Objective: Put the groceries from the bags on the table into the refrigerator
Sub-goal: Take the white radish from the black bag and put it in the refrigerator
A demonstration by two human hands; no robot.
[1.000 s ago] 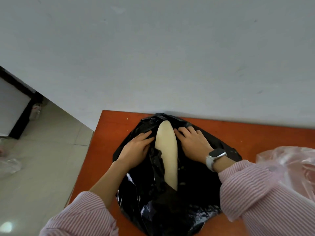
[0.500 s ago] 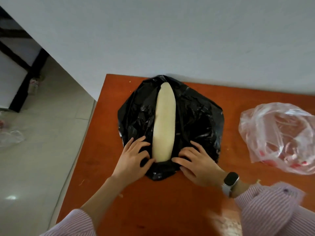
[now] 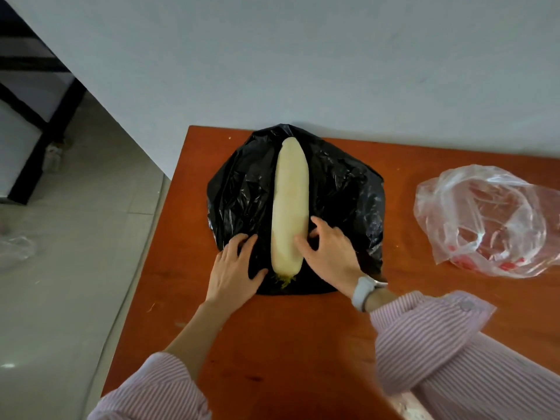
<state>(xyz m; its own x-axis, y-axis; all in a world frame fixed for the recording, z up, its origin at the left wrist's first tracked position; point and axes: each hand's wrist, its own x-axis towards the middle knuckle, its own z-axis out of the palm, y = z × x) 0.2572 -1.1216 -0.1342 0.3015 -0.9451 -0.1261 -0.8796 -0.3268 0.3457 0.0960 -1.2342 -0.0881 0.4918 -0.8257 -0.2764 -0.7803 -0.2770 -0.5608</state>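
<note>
A long white radish (image 3: 290, 204) lies lengthwise on a flattened black plastic bag (image 3: 342, 195) at the table's far left. Its tufted near end is bare. My right hand (image 3: 328, 253) curls around the radish's near part, thumb across the top and fingers on its right side. Spread flat on the bag just left of the radish's near end is my left hand (image 3: 235, 268), which holds nothing. A clear plastic bag (image 3: 485, 219) with red items inside sits on the table to the right.
The orange-brown table (image 3: 288, 344) stands against a pale wall. Its left edge drops to a tiled floor, where a crumpled clear bag (image 3: 15, 250) lies. A black-framed piece of furniture (image 3: 39, 122) stands at far left.
The black bag has been pushed flat off the radish, so its near end now shows. My right hand has moved from the bag's edge onto the radish.
</note>
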